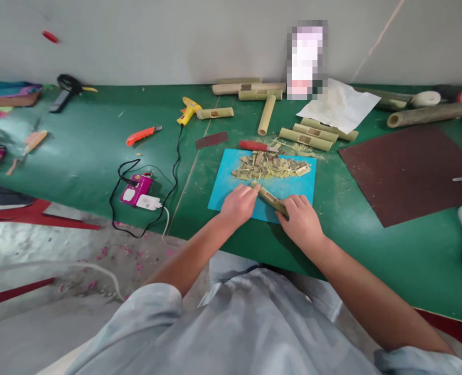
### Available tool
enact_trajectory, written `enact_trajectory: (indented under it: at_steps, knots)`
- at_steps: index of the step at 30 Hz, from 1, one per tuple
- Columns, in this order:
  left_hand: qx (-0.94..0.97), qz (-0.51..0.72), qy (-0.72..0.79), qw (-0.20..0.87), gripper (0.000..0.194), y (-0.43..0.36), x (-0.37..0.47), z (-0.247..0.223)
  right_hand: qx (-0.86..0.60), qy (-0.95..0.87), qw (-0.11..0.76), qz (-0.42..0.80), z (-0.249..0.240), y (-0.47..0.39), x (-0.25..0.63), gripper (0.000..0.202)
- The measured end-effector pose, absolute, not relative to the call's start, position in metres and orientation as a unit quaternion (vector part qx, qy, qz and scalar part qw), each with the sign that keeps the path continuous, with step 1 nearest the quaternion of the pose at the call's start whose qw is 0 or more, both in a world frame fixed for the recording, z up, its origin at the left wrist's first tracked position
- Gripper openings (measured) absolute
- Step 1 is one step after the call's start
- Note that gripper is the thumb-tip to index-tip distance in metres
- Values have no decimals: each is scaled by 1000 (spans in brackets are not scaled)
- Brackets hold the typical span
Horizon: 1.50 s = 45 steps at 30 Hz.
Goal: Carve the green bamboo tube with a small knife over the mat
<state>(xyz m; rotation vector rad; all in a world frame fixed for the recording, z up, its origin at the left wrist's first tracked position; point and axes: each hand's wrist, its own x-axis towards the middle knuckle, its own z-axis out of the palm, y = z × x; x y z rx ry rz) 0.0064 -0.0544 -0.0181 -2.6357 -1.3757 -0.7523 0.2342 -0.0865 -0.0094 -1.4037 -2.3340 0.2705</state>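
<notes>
A short bamboo tube (269, 197) with a rectangular slot cut in its upper side is held aslant over a blue sheet (215, 194). My left hand (239, 204) has its fingers closed round the tube's far left end. Round the near right end, my right hand (301, 219) is closed too. Just beyond the tube lies a heap of bamboo chips and shavings (267, 166) on the sheet. A red-handled chisel-like tool (254, 146) rests at the sheet's back edge, its tip partly hidden among chips.
Several slotted bamboo tubes (306, 139) lie behind the sheet. A brown board (410, 174) is on the right. Leftward are a yellow glue gun (189, 111), an orange utility knife (141, 136) and a pink power strip (137, 189) with cables. A blurred upright phone-like object (306, 60) leans at the wall.
</notes>
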Motion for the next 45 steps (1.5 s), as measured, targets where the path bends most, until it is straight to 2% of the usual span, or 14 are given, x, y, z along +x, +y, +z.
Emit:
enact_trajectory:
  at_steps: [28,45]
  knots:
    - [-872,-234,-430,-5,40,-58,12,-18,-507,-832,197,111,-9,-87,234,5]
    - [-862,-249,-440,25,35,-56,11,-19,-507,-832,197,110,-7,-87,234,5]
